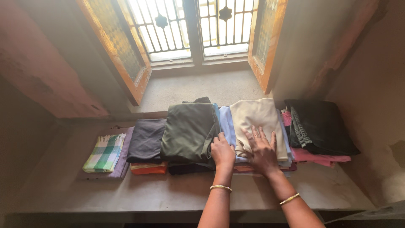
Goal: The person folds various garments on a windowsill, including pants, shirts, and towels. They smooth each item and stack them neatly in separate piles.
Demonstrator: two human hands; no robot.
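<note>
**Hands on folded clothes, stone shelf under window**

No packages, labels or signs in view. Row of folded stacks on the shelf (177,194): checked cloth (104,153) at 9 o'clock, olive garment (187,131) centre, beige garment (259,122) beside it, black garment (320,124) at 3 o'clock. Bare shelf along the front edge, at 6 o'clock.

Left hand (222,152): fingers curled, gripping the olive garment's right edge. Right hand (261,150): flat, fingers spread, pressing the beige garment's near end, gripping nothing. Gold bangle on each wrist.
</note>
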